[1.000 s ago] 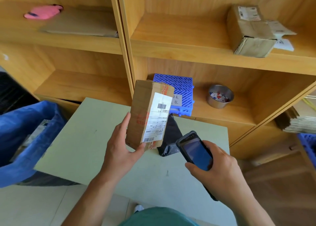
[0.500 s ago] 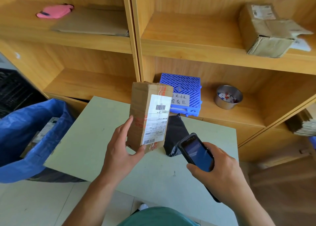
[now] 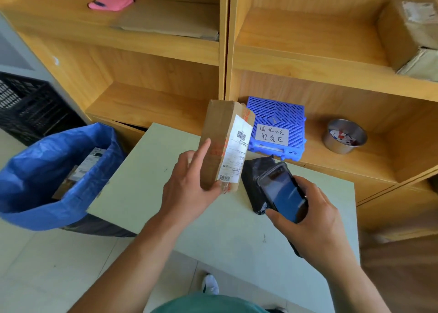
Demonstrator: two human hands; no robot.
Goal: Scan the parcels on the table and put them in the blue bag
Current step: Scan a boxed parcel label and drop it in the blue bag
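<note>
Since half a second ago the brown cardboard parcel [image 3: 218, 137] is turning, its white shipping label [image 3: 237, 151] now facing more toward the right. The left index finger is now stretching straight up the box's brown side.

The left hand [image 3: 189, 189] is grasping the parcel at its lower end, thumb under the bottom corner. It is holding the parcel upright, slightly tilted, in the air above the far middle of the pale green table [image 3: 147, 182].

The right hand [image 3: 315, 220] is gripping a black handheld scanner [image 3: 283, 191] above the table's right part. Its fingers are wrapping the body, and the dark screen is facing up, just right of the parcel's lower end.

A black plastic mailer bag [image 3: 252, 182] is lying on the table, partly hidden behind the scanner.

The blue bag [image 3: 47, 170] is standing open just off the table's left edge, with labelled parcels showing inside.

Behind the table's far edge a wooden shelf unit [image 3: 151, 104] is standing. On its low shelf a blue plastic lattice crate [image 3: 277, 116] with a handwritten paper tag is sitting, and a round steel bowl [image 3: 343, 136] of scraps is to the crate's right.

A black slatted crate [image 3: 30, 104] is sitting beyond the table's left side, behind the bag.
</note>
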